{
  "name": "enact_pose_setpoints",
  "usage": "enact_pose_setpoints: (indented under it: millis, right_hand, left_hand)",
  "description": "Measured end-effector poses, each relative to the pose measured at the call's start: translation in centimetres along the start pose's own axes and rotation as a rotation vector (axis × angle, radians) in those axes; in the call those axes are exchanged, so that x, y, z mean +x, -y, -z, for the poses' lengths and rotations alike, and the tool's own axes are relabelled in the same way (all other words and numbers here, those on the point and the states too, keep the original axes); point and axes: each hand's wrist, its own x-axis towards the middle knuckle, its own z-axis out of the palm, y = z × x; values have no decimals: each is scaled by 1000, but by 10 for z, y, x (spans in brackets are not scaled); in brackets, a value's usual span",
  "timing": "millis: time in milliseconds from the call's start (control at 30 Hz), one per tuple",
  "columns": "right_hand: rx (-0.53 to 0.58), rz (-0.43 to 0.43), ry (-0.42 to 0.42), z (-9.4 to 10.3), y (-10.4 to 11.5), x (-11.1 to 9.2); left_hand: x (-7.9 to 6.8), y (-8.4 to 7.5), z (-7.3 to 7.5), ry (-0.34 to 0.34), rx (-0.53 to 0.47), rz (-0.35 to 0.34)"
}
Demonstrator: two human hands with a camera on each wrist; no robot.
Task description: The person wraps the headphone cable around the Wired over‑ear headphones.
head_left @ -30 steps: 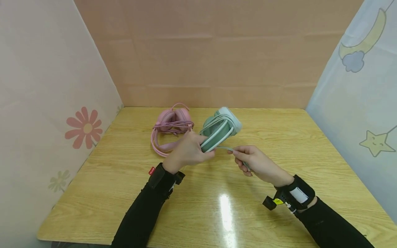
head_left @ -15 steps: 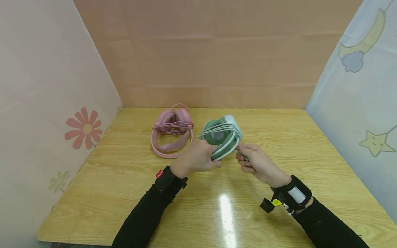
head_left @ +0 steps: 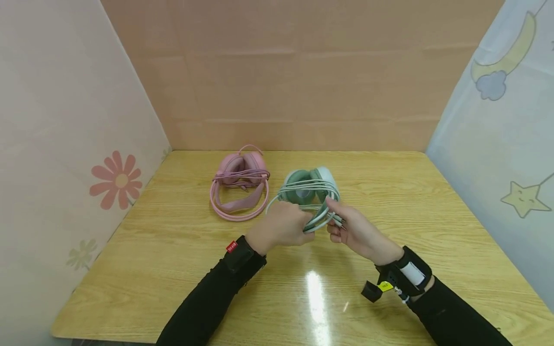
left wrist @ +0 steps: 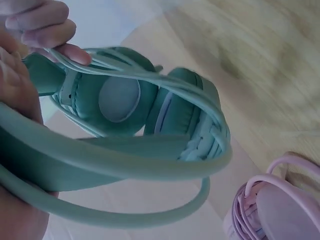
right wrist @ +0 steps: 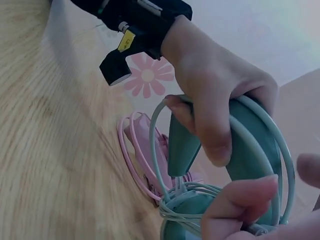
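Note:
Mint-green headphones (head_left: 322,177) are held up over the table, ear cups pointing away from me. My left hand (head_left: 283,223) grips their headband at the near side. A pale green cable (head_left: 313,184) is wound several times across the ear cups. At the right side of the headband, my right hand (head_left: 357,233) pinches the cable's end, where a small plug (head_left: 339,223) sticks out by the fingers. In the left wrist view, the right hand's fingertips (left wrist: 47,37) lie on the cable strands beside an ear cup (left wrist: 120,95).
Pink headphones (head_left: 235,205) with their cable wrapped round them lie on the wooden table (head_left: 182,269), just left of the green pair. A brown panel (head_left: 298,86) stands behind the table, with patterned sheets on both sides.
The green headphones have turned and come lower and nearer, ear cups now facing more upward. My right hand has drawn the loose cable end in to the headband; the left hand has shifted right.

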Motion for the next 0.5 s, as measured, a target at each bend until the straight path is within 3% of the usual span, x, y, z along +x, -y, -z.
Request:
enact_pose_setpoints:
  millis: [267, 500]
  right_hand:
    - [70, -75, -58, 9, -9, 6]
    - [65, -100, -88, 14, -14, 9]
  left_hand:
    - [5, -10, -14, 68, 183, -11]
    - [9, -18, -17, 151, 238, 9]
